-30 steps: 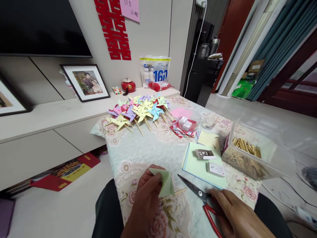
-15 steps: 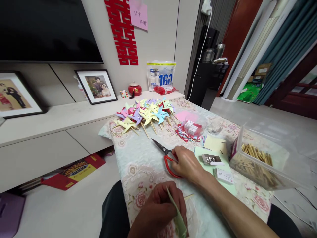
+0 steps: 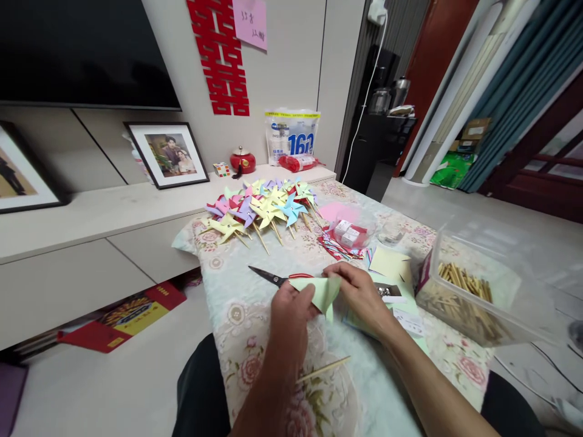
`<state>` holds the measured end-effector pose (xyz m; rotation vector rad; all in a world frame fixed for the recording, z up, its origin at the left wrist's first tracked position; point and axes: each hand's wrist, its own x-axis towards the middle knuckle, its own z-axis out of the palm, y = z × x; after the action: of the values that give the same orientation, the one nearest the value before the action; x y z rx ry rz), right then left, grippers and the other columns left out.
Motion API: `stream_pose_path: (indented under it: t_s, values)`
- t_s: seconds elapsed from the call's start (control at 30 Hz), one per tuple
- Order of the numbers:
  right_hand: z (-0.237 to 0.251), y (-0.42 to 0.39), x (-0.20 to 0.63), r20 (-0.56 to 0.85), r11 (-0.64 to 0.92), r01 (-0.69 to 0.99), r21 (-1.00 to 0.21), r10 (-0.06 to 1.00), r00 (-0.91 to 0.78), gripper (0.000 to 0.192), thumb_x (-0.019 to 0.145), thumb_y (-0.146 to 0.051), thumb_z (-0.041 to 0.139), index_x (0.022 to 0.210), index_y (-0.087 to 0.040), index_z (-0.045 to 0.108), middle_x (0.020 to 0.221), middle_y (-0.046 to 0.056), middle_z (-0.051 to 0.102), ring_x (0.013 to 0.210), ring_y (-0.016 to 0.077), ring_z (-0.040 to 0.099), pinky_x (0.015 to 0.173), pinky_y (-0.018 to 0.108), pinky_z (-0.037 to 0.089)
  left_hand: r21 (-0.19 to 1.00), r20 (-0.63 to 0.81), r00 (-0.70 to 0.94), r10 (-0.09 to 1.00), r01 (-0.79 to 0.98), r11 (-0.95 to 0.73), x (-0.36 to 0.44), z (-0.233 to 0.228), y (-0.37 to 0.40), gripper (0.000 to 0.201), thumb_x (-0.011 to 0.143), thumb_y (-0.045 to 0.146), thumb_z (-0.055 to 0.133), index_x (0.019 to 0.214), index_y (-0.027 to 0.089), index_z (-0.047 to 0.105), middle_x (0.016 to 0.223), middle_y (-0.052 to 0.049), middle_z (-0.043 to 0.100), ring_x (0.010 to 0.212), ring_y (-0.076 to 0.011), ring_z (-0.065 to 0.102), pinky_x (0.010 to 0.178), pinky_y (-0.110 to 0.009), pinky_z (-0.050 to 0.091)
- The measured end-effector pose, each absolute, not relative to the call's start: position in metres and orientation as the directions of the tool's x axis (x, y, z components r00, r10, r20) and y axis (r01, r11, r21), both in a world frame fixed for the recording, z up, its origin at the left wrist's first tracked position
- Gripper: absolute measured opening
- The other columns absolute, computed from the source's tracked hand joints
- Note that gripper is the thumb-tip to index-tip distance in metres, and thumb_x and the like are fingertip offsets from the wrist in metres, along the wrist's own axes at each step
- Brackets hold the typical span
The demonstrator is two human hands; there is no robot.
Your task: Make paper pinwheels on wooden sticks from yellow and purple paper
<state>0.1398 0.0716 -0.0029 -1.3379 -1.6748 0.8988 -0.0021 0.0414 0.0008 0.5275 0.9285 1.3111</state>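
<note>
A light green sheet of paper [image 3: 322, 292], partly bent, is held between my two hands above the table. My left hand [image 3: 291, 306] pinches its left side, thumb on top. At its right corner, the fingers of my right hand [image 3: 357, 288] are closed on the paper. Scissors [image 3: 268, 276] with dark blades and red handles lie just behind the paper, their handles partly hidden. A thin wooden stick [image 3: 324, 368] rests on the cloth near my left forearm. Finished paper pinwheels [image 3: 268, 209] in several colours are heaped at the far end of the table.
At right stands a clear plastic bin [image 3: 455, 303] of wooden sticks. A small open box [image 3: 390, 292] of metal pieces sits beside my right hand, near yellow paper squares [image 3: 390, 262]. Farther back are striped paper strips [image 3: 337, 246] and a clear round container [image 3: 392, 232].
My right hand has let go of the scissors, which now lie on the table, and has taken the paper's right corner. My left hand has lifted the paper forward.
</note>
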Motion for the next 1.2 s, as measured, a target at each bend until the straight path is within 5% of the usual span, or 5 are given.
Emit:
stream_pose_path:
  t_s: [0.23,0.5,0.7,0.97,1.2]
  values:
    - [-0.016,0.051,0.147,0.076,0.065,-0.113,-0.991,0.992,-0.096,0.036,0.09,-0.05,0.06,0.111,-0.022,0.066,0.1,0.005,0.068,0.09,0.0215,0.062,0.082,0.033,0.049,0.929,-0.207,-0.36,0.91,-0.363,0.067,0.017,-0.024,0.064,0.023,0.069,0.028,0.071,0.086,0.017,0.059,0.07,-0.001,0.07,0.064,-0.0188,0.069,0.058,-0.028,0.054]
    - [-0.016,0.054,0.149,-0.075,-0.111,-0.206,-0.972,0.982,-0.172,0.036,0.068,-0.018,0.071,0.103,-0.02,0.066,0.084,0.0,0.067,0.074,0.016,0.062,0.071,0.027,0.045,0.948,-0.209,-0.367,0.906,-0.303,0.096,0.016,-0.034,0.063,0.022,0.068,0.026,0.071,0.085,0.018,0.059,0.072,0.0,0.07,0.065,-0.0179,0.069,0.061,-0.029,0.055]
    - [-0.014,0.053,0.151,-0.1,-0.126,-0.205,-0.971,0.986,-0.132,0.028,0.067,-0.015,0.067,0.095,-0.02,0.066,0.07,-0.004,0.062,0.065,0.0142,0.057,0.063,0.026,0.043,0.931,-0.213,-0.312,0.926,-0.352,0.095,0.017,-0.034,0.058,0.031,0.064,0.026,0.075,0.088,0.017,0.058,0.073,-0.001,0.07,0.063,-0.0188,0.067,0.06,-0.032,0.055]
    - [-0.024,0.053,0.154,-0.113,-0.146,-0.186,-0.972,0.978,-0.177,0.03,0.076,-0.017,0.064,0.104,-0.02,0.073,0.065,-0.004,0.06,0.058,0.0124,0.051,0.059,0.025,0.039,0.85,-0.288,-0.147,0.946,-0.495,0.182,-0.009,-0.014,0.051,0.063,0.062,0.031,0.082,0.12,0.017,0.061,0.107,-0.01,0.073,0.077,-0.0201,0.067,0.063,-0.03,0.053]
    - [-0.018,0.051,0.155,-0.17,-0.222,-0.297,-0.929,0.967,-0.189,0.034,0.073,-0.018,0.067,0.106,-0.018,0.074,0.067,-0.001,0.067,0.062,0.0142,0.058,0.066,0.028,0.045,0.874,-0.252,0.021,0.967,-0.423,0.237,-0.004,-0.024,0.052,0.031,0.056,0.026,0.084,0.085,0.015,0.077,0.081,-0.007,0.076,0.069,-0.0184,0.067,0.065,-0.029,0.051]
